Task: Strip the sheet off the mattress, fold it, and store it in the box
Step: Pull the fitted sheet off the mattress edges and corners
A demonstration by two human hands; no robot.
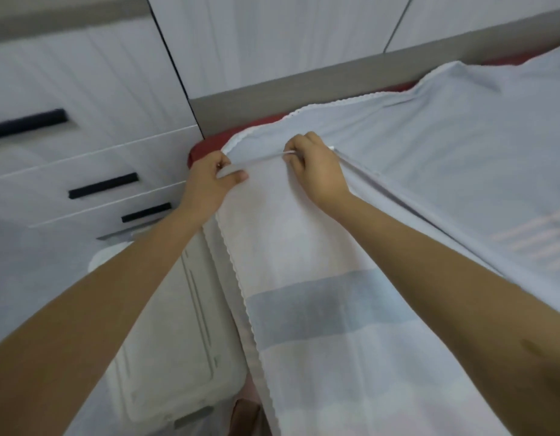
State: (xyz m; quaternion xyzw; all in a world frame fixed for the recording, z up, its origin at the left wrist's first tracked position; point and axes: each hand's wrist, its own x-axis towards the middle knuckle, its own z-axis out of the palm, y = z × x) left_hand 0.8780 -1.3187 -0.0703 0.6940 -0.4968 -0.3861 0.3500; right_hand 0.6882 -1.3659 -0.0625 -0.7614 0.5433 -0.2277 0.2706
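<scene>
Our left hand (pixel 214 179) pinches the sheet (pixel 335 309) at its corner, thumb on top. Our right hand (pixel 318 166) is curled tight round a fold just beside it. The sheet lies over the red mattress (pixel 206 146), its wavy edge hanging down. The drawers (pixel 83 171) stand close, and a white box (pixel 171 325) sits in the thin gap.

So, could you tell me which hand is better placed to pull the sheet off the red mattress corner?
Probably the left hand: it pinches the sheet beside the red mattress corner; the right hand grips farther in.
</scene>
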